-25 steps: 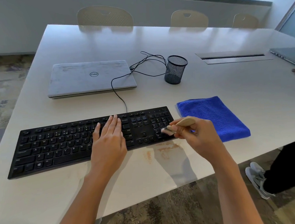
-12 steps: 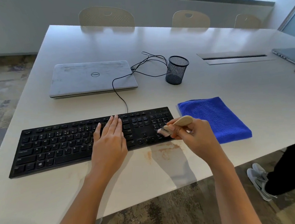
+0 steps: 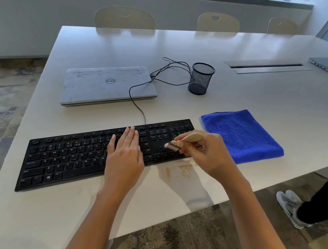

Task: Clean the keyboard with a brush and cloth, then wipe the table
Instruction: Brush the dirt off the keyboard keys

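Keyboard (image 3: 67, 159) under left hand (image 3: 125, 153) (flat), brush (image 3: 182, 140) in right hand (image 3: 207, 156)

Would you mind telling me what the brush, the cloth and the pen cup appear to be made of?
By their look: brush, pale matt handle, probably wood, bristles blurred; cloth, blue microfibre-like fabric, going by its fuzzy nap; pen cup, black wire mesh, likely metal, since light shows through.

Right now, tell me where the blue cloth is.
In the head view the blue cloth lies folded on the table, just right of the keyboard and beside the right hand holding the brush.
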Demonstrator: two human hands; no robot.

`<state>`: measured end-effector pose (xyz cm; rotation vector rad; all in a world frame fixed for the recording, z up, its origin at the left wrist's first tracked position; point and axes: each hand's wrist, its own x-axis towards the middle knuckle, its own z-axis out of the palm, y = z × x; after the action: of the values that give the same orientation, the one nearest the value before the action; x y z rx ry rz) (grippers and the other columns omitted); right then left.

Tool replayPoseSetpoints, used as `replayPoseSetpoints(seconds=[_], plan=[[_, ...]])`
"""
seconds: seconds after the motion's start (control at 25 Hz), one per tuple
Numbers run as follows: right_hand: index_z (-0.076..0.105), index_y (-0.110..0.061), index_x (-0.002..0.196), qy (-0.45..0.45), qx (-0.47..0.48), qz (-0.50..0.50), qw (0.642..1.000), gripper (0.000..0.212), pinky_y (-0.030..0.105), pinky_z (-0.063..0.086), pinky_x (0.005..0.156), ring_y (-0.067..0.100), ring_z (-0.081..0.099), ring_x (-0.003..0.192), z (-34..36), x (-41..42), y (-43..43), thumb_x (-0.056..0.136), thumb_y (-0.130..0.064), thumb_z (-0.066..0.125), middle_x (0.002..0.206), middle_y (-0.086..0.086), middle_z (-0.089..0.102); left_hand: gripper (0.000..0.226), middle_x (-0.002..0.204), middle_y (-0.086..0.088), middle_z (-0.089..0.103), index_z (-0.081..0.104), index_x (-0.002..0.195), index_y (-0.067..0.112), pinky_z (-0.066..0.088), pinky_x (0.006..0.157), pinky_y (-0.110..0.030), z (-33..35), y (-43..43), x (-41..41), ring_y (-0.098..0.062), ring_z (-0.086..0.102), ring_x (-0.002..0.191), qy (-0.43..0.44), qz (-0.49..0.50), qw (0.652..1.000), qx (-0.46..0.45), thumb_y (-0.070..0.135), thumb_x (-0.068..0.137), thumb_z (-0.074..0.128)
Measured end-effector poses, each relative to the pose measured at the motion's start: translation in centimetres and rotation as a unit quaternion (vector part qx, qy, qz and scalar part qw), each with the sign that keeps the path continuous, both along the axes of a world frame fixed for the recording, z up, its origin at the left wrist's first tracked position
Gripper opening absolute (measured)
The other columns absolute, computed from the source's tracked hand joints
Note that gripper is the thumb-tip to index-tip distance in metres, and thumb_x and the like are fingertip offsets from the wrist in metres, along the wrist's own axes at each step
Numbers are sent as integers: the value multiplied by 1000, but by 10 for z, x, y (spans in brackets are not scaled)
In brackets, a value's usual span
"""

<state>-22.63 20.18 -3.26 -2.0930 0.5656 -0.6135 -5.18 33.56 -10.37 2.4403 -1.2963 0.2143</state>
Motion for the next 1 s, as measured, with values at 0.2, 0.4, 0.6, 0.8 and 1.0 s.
replayPoseSetpoints(seconds=[0.2,0.4,0.6,0.8,1.0], plan=[[77,-22,86,-3,30,34,999,10,42,62,75,14,73,78,3,6,4,90,-13,73,92,-5,77,58,151,-7,42,46,142,6,14,120,-43,3,0,3,-16,34,142,41,-14,999,-25,22,91,23],[79,-18,97,20,-42,75,996,9,41,60,73,13,70,78,-1,16,13,92,-19,71,94,-2,75,56,159,2,22,33,149,10,0,121,-31,18,6,25,-8,14,148,151,-77,985,-11,-4,95,36],[79,-16,95,31,-72,102,992,10,31,58,74,10,69,79,1,19,21,92,-19,70,94,-2,75,53,161,3,16,27,152,12,0,121,-29,19,17,33,-7,8,149,133,-123,983,19,4,100,36],[77,-16,106,14,-117,103,988,15,26,57,76,7,67,83,-2,21,29,94,-20,69,96,-4,72,49,160,5,17,28,151,14,-3,120,-27,15,19,26,-4,6,148,123,-116,986,-2,19,104,38],[77,-13,93,25,-39,68,997,10,37,60,69,11,69,76,5,4,26,94,-10,67,90,-6,74,54,160,2,19,31,150,12,-3,120,-30,14,18,19,-6,8,147,116,-100,988,-2,37,103,37]])
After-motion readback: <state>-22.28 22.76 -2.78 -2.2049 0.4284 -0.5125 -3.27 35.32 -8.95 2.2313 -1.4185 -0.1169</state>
